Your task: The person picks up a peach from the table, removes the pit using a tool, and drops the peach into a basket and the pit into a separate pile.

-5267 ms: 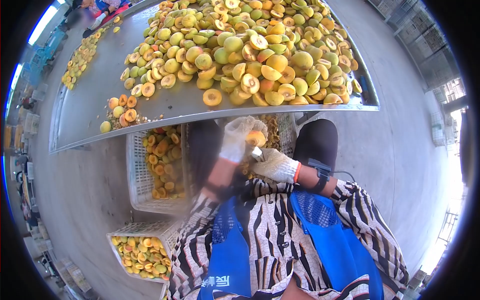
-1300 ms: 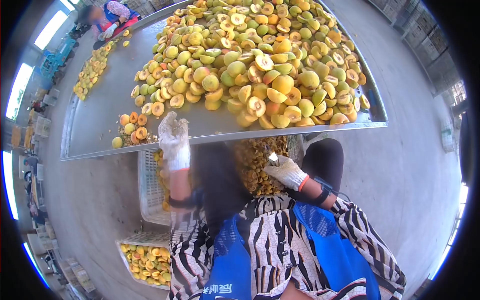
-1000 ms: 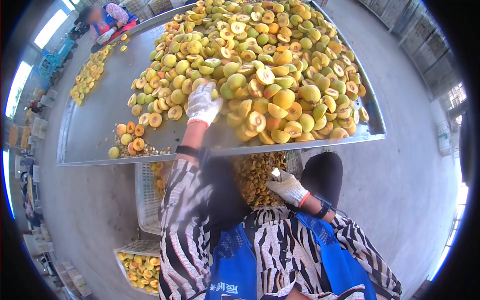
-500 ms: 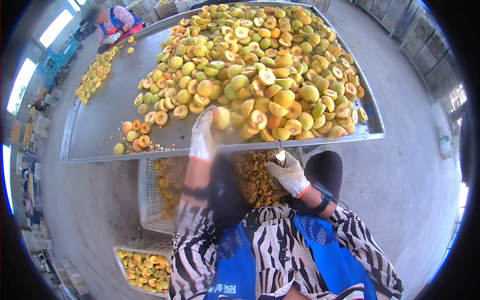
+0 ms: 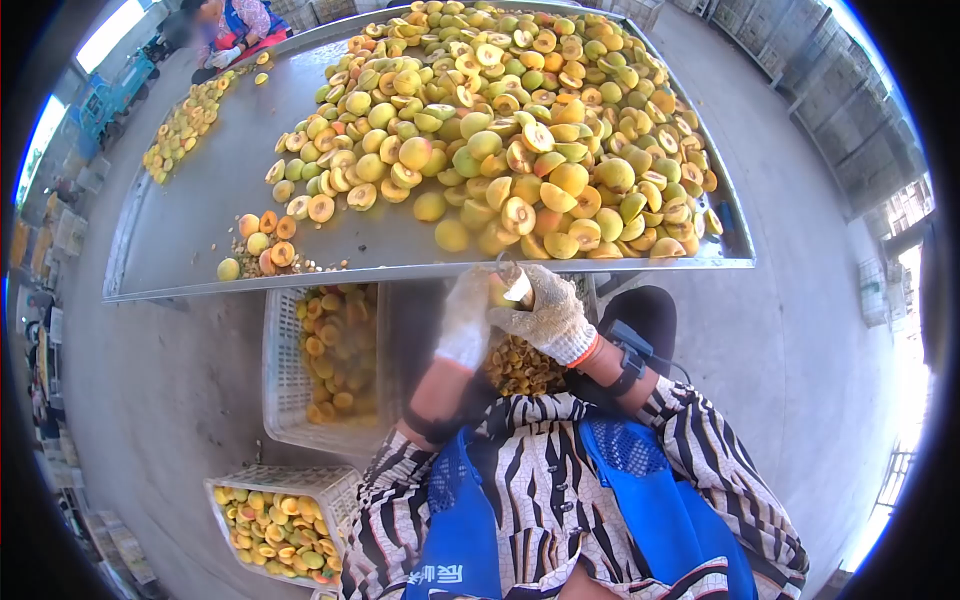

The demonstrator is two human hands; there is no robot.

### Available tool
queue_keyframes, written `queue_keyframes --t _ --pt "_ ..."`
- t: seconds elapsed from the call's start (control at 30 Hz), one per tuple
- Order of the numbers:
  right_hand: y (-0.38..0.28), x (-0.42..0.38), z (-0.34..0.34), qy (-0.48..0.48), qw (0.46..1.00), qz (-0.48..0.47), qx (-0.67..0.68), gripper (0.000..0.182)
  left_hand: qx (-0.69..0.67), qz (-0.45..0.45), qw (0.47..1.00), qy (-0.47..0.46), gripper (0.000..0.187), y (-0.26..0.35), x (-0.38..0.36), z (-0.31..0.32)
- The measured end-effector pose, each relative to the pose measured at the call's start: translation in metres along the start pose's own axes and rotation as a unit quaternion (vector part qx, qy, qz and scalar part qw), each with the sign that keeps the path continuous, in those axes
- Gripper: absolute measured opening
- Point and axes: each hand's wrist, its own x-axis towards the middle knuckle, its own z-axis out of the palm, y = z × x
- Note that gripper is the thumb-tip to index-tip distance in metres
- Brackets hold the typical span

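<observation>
My left hand (image 5: 466, 320), in a pale work glove and slightly blurred, is closed around a yellow-green peach half (image 5: 497, 291), mostly covered by the fingers. Against it, my right hand (image 5: 550, 312) grips a hand tool (image 5: 519, 289) with a white handle and a curved metal loop at its tip. Both gloves meet just in front of the table's near edge. Beyond them, a large heap of peach halves (image 5: 570, 180) covers much of the metal table (image 5: 190, 235). Under my hands, brownish scraps (image 5: 525, 368) fill a container.
A crate of peach halves (image 5: 340, 345) stands under the table's edge, left of my legs. Another full crate (image 5: 280, 530) sits on the floor nearer me. Several loose halves and pits (image 5: 265, 245) lie at the table's left front. A co-worker (image 5: 235, 30) sits at the far left corner.
My left hand has come back from the heap with a peach half and moved down and right to my right hand. The right hand has shifted slightly left, bringing the tool to the fruit.
</observation>
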Motion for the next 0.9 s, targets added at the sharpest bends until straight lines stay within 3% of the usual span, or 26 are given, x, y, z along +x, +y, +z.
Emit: queue_keyframes --t 0.1,0.23,0.3,0.37,0.43,0.5,0.53,0.57,0.63,0.7,0.77,0.83,0.9 --pt "-0.003 0.003 0.001 -0.035 0.999 -0.023 -0.025 0.062 -0.021 -0.060 0.998 0.006 0.037 0.006 -0.003 -0.005" --pt "-0.025 0.004 -0.006 -0.099 0.974 -0.176 -0.107 0.062 -0.017 -0.177 0.984 0.022 0.045 0.035 -0.017 -0.002" --pt "-0.019 0.009 -0.003 -0.098 0.962 -0.226 -0.116 0.063 -0.127 -0.193 0.973 0.007 0.050 0.045 -0.027 0.001" --pt "-0.021 0.028 -0.004 -0.058 0.978 -0.157 -0.122 0.065 -0.191 -0.217 0.957 -0.019 0.050 0.023 -0.014 -0.040" --pt "-0.012 0.049 0.004 0.011 0.993 -0.074 -0.097 0.062 -0.298 -0.168 0.937 -0.070 0.053 0.017 -0.006 -0.056" --pt "-0.011 0.061 0.001 0.065 0.987 -0.104 -0.106 0.054 -0.290 -0.112 0.950 -0.013 0.053 0.024 -0.008 -0.057" --pt "-0.014 0.065 0.000 0.091 0.982 -0.120 -0.111 0.050 -0.203 -0.032 0.978 -0.030 0.052 0.023 -0.006 -0.061" --pt "-0.016 0.063 0.001 0.056 0.988 -0.076 -0.125 0.045 -0.113 0.049 0.991 -0.044 0.052 0.018 -0.005 -0.068" --pt "-0.030 0.046 -0.002 -0.016 0.988 0.018 -0.153 0.037 -0.133 0.061 0.989 -0.032 0.050 0.025 -0.010 -0.068" --pt "-0.028 0.025 0.006 -0.065 0.989 0.000 -0.130 0.032 -0.349 -0.071 0.934 0.014 0.049 0.039 -0.012 -0.061" --pt "-0.011 0.008 0.018 -0.119 0.987 -0.024 -0.104 0.031 -0.341 -0.079 0.936 0.045 0.043 0.037 -0.011 -0.054" --pt "-0.021 -0.007 0.021 -0.168 0.974 0.020 -0.152 0.030 -0.336 -0.080 0.937 0.052 0.041 0.032 -0.009 -0.046" --pt "-0.016 -0.012 0.024 -0.166 0.976 0.028 -0.140 0.028 -0.341 -0.075 0.936 0.052 0.039 0.024 -0.007 -0.039"
